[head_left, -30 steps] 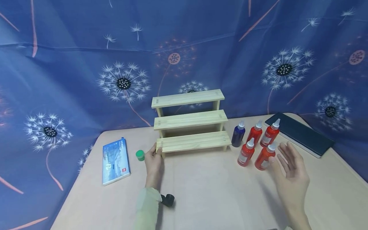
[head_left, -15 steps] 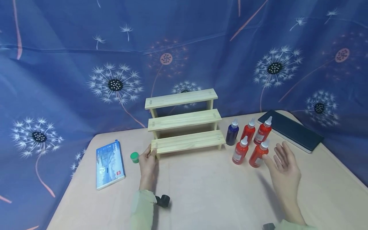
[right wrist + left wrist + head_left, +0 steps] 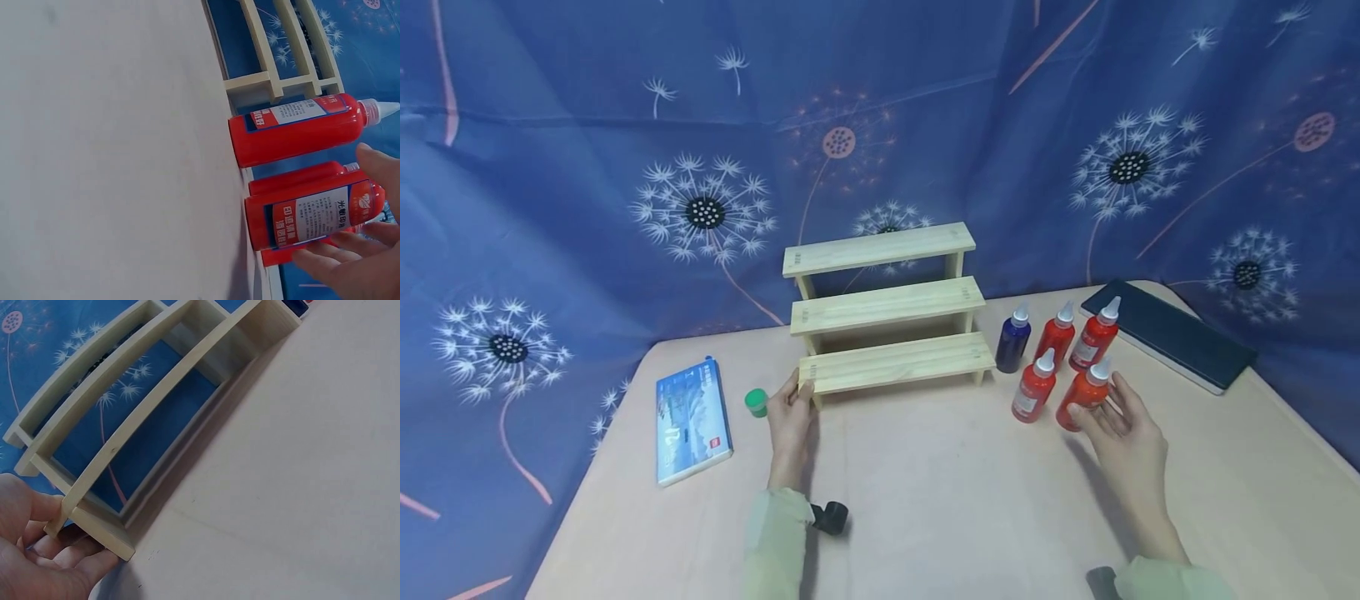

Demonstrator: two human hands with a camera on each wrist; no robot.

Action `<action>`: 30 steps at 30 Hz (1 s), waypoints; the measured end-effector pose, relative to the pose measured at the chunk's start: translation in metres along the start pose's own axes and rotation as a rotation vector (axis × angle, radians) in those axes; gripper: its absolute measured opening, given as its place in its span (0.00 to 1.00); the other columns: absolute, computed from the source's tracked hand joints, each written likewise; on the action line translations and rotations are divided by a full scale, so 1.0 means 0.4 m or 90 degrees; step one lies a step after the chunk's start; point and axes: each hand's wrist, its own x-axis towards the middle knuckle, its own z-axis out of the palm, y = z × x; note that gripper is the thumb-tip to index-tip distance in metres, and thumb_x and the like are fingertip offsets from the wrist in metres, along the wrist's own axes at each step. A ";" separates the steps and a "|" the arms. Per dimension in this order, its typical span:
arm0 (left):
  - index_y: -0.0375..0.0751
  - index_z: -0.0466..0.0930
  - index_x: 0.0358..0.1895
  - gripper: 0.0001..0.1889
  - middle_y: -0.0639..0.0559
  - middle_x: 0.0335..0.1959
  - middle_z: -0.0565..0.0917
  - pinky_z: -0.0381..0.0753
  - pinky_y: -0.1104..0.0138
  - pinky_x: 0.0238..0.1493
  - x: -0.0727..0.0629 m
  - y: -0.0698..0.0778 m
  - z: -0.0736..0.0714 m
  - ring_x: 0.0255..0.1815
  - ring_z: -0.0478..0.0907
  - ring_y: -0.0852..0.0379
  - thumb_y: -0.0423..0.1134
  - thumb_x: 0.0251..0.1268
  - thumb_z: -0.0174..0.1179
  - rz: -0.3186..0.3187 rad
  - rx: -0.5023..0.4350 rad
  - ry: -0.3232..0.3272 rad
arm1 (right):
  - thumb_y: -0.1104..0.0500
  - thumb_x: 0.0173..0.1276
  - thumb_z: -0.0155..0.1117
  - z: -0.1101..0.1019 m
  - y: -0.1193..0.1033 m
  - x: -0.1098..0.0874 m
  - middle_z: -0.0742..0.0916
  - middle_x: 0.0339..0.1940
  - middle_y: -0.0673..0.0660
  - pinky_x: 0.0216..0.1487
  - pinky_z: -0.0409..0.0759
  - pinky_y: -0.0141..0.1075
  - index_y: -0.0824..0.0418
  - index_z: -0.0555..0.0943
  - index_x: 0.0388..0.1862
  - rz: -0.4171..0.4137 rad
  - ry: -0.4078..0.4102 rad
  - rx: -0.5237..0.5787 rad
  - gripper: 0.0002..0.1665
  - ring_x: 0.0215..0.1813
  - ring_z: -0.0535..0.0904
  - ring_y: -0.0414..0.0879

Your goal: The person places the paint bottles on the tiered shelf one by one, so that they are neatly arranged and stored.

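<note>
A three-tier wooden step rack (image 3: 895,364) stands at the back middle of the table. My left hand (image 3: 790,429) grips the left end of its lowest board; in the left wrist view the thumb lies on the board (image 3: 134,419) and the fingers are behind the end leg. At the right, my right hand (image 3: 1131,454) is around the front-right red squeeze bottle (image 3: 1088,392), thumb on one side and fairly straight fingers on the other. In the right wrist view a gap shows between the thumb and this upright bottle (image 3: 312,215).
More red bottles (image 3: 1033,392) and a dark blue bottle (image 3: 1013,343) stand close beside it. A dark notebook (image 3: 1172,337) lies at the back right. Left of the rack are a small green-lidded jar (image 3: 757,402) and a flat blue box (image 3: 692,421). A patterned blue cloth (image 3: 925,125) hangs behind.
My right hand has moved forward and left from beside the red bottle to around it. The left hand stays on the rack. The head view has shifted slightly.
</note>
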 end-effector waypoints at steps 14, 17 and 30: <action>0.31 0.61 0.72 0.25 0.33 0.70 0.67 0.78 0.64 0.61 0.009 0.003 0.020 0.66 0.72 0.44 0.30 0.74 0.51 0.025 0.009 0.011 | 0.44 0.70 0.62 0.002 0.009 0.057 0.64 0.75 0.68 0.66 0.69 0.62 0.60 0.48 0.79 0.034 -0.077 -0.041 0.50 0.72 0.61 0.68; 0.32 0.61 0.72 0.26 0.34 0.70 0.66 0.78 0.65 0.62 0.011 0.003 0.022 0.67 0.71 0.44 0.31 0.74 0.51 0.014 0.011 0.014 | 0.44 0.70 0.62 -0.002 0.009 0.058 0.65 0.74 0.69 0.66 0.69 0.64 0.61 0.50 0.79 0.026 -0.087 -0.052 0.50 0.72 0.61 0.69; 0.31 0.60 0.72 0.26 0.35 0.71 0.66 0.77 0.65 0.62 0.010 -0.001 0.007 0.68 0.70 0.45 0.31 0.74 0.51 0.013 0.005 0.010 | 0.39 0.67 0.62 -0.031 -0.026 0.011 0.71 0.69 0.71 0.62 0.70 0.65 0.63 0.54 0.78 0.028 -0.090 -0.113 0.51 0.68 0.67 0.70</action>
